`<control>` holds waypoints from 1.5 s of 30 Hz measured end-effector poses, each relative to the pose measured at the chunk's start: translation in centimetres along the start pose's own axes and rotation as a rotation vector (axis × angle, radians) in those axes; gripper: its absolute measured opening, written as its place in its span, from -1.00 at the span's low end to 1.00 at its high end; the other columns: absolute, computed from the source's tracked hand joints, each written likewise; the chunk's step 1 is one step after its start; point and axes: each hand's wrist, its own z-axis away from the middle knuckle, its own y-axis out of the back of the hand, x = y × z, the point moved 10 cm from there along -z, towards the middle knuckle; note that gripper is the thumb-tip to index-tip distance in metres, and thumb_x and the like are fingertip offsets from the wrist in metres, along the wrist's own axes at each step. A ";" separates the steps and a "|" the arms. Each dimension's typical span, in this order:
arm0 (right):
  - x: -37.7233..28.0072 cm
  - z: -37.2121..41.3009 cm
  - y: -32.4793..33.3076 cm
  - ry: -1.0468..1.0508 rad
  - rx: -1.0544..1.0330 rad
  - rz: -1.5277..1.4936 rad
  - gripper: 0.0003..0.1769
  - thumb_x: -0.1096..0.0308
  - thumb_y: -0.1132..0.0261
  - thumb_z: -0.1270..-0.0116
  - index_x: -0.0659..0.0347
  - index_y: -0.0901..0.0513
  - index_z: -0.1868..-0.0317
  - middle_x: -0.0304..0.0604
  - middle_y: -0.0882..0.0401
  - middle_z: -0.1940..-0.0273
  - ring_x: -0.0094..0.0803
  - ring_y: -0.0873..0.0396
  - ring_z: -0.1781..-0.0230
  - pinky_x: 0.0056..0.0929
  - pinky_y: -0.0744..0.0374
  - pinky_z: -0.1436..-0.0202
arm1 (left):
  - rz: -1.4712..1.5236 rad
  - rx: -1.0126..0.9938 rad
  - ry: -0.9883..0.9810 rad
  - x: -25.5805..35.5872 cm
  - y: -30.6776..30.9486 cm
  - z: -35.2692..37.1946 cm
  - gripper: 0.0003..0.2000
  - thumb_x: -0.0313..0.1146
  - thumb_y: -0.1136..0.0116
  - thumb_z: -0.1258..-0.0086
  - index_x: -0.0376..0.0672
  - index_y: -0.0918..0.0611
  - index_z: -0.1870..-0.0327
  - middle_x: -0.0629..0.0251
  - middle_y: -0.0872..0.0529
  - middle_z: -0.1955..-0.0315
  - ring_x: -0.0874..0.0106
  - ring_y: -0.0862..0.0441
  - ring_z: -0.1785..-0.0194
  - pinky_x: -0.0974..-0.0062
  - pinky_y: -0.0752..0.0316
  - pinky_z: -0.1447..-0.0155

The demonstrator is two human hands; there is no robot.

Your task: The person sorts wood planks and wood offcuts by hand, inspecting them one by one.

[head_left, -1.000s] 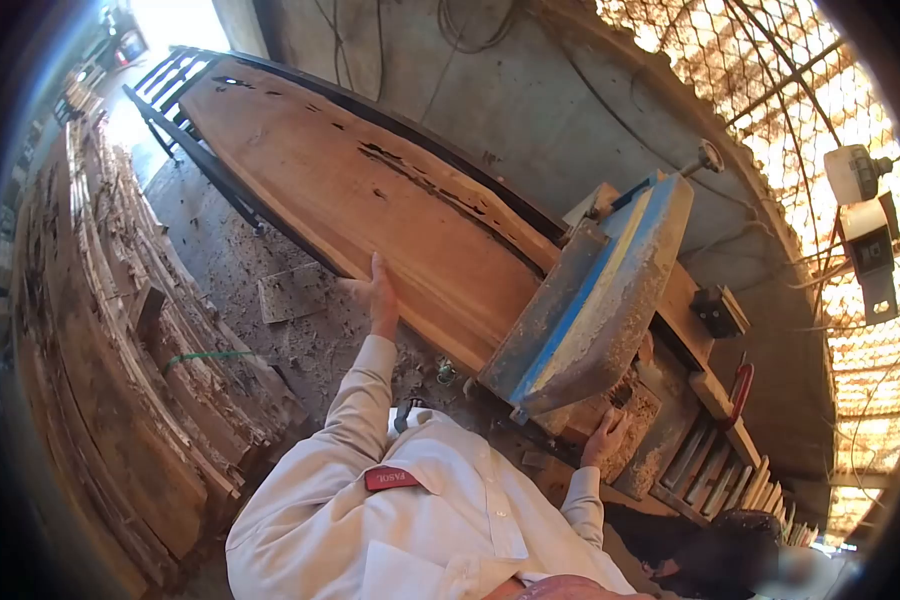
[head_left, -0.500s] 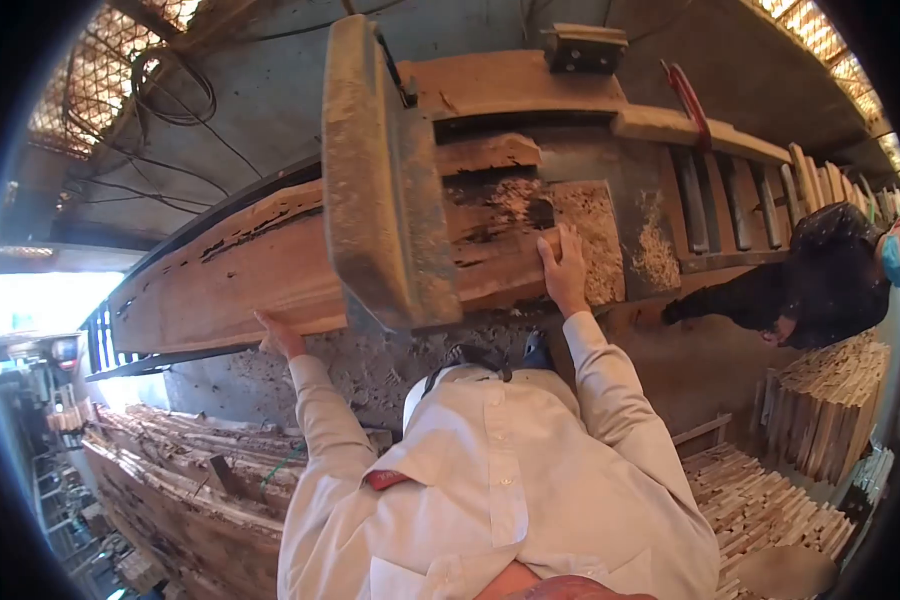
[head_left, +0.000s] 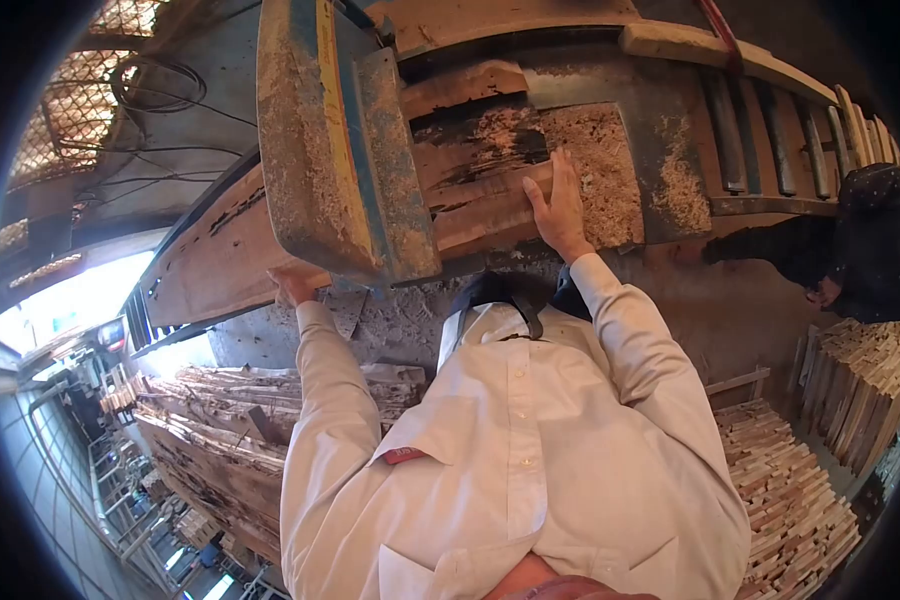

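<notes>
A long, weathered wooden plank [head_left: 213,232] with dark, rotted cracks lies on the machine table, passing under a dusty upright machine guard [head_left: 315,150]. My left hand [head_left: 294,287] grips the plank's near edge left of the guard, its fingers partly hidden beneath the wood. Beyond the guard, my right hand [head_left: 560,208] rests against the plank's right end, with fingers stretched out and thumb apart. Sawdust [head_left: 510,130] lies on the cracked part of the board. Just right of my right hand is a sawdust-covered plate [head_left: 595,170].
A long wooden rail [head_left: 730,55] with a red clamp-like bar [head_left: 720,35] runs behind dark slats. Another person in dark clothing [head_left: 870,245] stands at the right. Stacked wood strips [head_left: 780,490] and rough boards [head_left: 210,450] lie on either side of me.
The camera view has tilted and shifted, so the guard appears larger and higher. My right hand's fingers are straighter now. Both hands stay at the plank.
</notes>
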 end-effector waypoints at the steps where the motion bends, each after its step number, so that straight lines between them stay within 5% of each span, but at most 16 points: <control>1: 0.1 0.0 0.1 -0.013 0.013 -0.005 -0.22 -0.01 -0.19 -0.58 0.45 -0.25 -0.53 0.29 -0.21 -0.56 0.12 -0.06 -0.66 -0.03 -0.02 -0.71 | -0.079 0.017 0.031 -0.3 0.0 -0.3 -0.08 0.34 0.06 -0.56 -0.53 -0.33 -0.48 -0.38 -0.59 -0.24 -0.04 -0.66 -0.20 0.08 -0.58 -0.28; 5: 0.5 0.1 -0.1 -0.033 0.063 0.003 -0.32 0.04 -0.19 -0.60 0.38 -0.34 -0.49 0.23 -0.29 -0.53 0.10 -0.14 -0.63 -0.05 -0.12 -0.68 | 0.381 0.140 0.536 5.9 2.2 4.4 0.05 0.40 -0.01 -0.48 -0.68 -0.26 -0.43 -0.39 -0.54 -0.29 -0.05 -0.64 -0.24 0.10 -0.57 -0.30; 8: 1.1 0.2 -0.4 -0.048 0.077 0.002 -0.36 0.06 -0.17 -0.60 0.32 -0.38 -0.48 0.22 -0.32 -0.52 0.09 -0.17 -0.62 -0.06 -0.13 -0.68 | 0.464 0.216 0.642 11.0 3.9 6.6 0.15 0.45 -0.06 -0.42 -0.80 -0.21 -0.40 -0.39 -0.50 -0.32 -0.07 -0.61 -0.26 0.12 -0.56 -0.32; 11: 1.2 0.2 -0.7 -0.101 0.068 0.076 -0.40 0.04 -0.13 -0.63 0.31 -0.44 -0.45 0.19 -0.34 -0.51 0.08 -0.18 -0.61 -0.06 -0.12 -0.68 | 0.449 0.199 0.613 11.5 4.1 6.6 0.06 0.39 0.05 -0.52 -0.71 -0.17 -0.46 -0.38 -0.39 -0.42 -0.06 -0.53 -0.36 0.16 -0.53 -0.38; 15: 2.6 -0.6 -1.5 -0.101 0.056 0.101 -0.39 -0.03 -0.03 -0.66 0.33 -0.53 -0.37 0.13 -0.38 -0.50 0.07 -0.19 -0.61 -0.05 -0.11 -0.68 | 0.287 0.096 0.166 5.6 1.5 3.9 -0.13 0.27 0.25 -0.66 -0.51 -0.15 -0.56 -0.38 -0.25 -0.51 -0.05 -0.42 -0.46 0.18 -0.47 -0.45; 18: 1.7 -0.4 -0.8 -0.119 0.124 0.080 -0.38 -0.05 0.03 -0.68 0.34 -0.56 -0.34 0.10 -0.41 -0.49 0.07 -0.20 -0.60 -0.04 -0.12 -0.67 | 0.246 0.087 0.119 5.1 1.0 4.4 -0.21 0.21 0.32 -0.70 -0.40 -0.12 -0.60 -0.47 -0.24 -0.47 -0.10 -0.36 -0.49 0.15 -0.46 -0.44; 23: 0.8 -0.2 0.3 -0.141 0.222 0.075 -0.39 -0.01 0.07 -0.69 0.35 -0.54 -0.36 0.14 -0.43 -0.46 0.10 -0.22 -0.58 -0.03 -0.15 -0.65 | 0.341 0.195 0.624 13.6 5.6 6.9 -0.13 0.27 0.20 -0.64 -0.62 -0.20 -0.41 -0.52 -0.37 -0.32 -0.17 -0.49 -0.36 0.07 -0.53 -0.33; 27: 0.9 -0.1 0.4 -0.138 0.241 0.067 -0.39 0.00 0.07 -0.69 0.37 -0.50 -0.38 0.17 -0.42 -0.45 0.11 -0.21 -0.58 -0.02 -0.17 -0.63 | 0.286 0.240 0.806 10.6 5.4 7.4 -0.07 0.35 0.10 -0.56 -0.70 -0.28 -0.23 -0.52 -0.41 -0.28 -0.19 -0.58 -0.23 0.03 -0.58 -0.26; 32: 0.5 -0.1 0.6 -0.137 0.223 0.013 -0.37 0.01 0.05 -0.69 0.42 -0.43 -0.41 0.25 -0.34 -0.49 0.15 -0.19 -0.59 -0.01 -0.16 -0.63 | 0.400 0.324 0.598 10.1 4.6 6.8 -0.06 0.34 0.07 -0.56 -0.73 -0.27 -0.24 -0.55 -0.45 -0.23 -0.23 -0.58 -0.22 0.03 -0.56 -0.26; 36: 0.9 -0.3 -0.3 -0.068 0.229 -0.039 -0.33 -0.01 0.03 -0.68 0.45 -0.34 -0.46 0.32 -0.27 -0.51 0.21 -0.17 -0.58 0.00 -0.13 -0.64 | 0.340 0.406 0.794 6.0 3.7 6.9 -0.06 0.31 0.04 -0.56 -0.75 -0.26 -0.25 -0.58 -0.44 -0.24 -0.24 -0.56 -0.25 0.04 -0.53 -0.31; 39: 0.0 -0.5 -0.1 -0.094 0.180 -0.012 -0.30 -0.02 0.02 -0.67 0.45 -0.27 -0.50 0.34 -0.24 -0.51 0.23 -0.16 -0.57 0.01 -0.12 -0.64 | 0.278 0.434 0.759 7.1 4.7 7.0 -0.06 0.30 0.04 -0.56 -0.76 -0.26 -0.26 -0.60 -0.42 -0.26 -0.24 -0.54 -0.27 0.04 -0.52 -0.32; 45: 0.1 -0.6 -0.5 -0.091 0.167 -0.042 -0.27 -0.05 0.03 -0.67 0.44 -0.23 -0.51 0.36 -0.22 -0.52 0.26 -0.13 -0.58 0.04 -0.12 -0.63 | 0.252 0.313 0.552 2.7 2.8 5.4 -0.06 0.31 0.04 -0.56 -0.74 -0.26 -0.26 -0.59 -0.42 -0.25 -0.24 -0.53 -0.29 0.02 -0.54 -0.31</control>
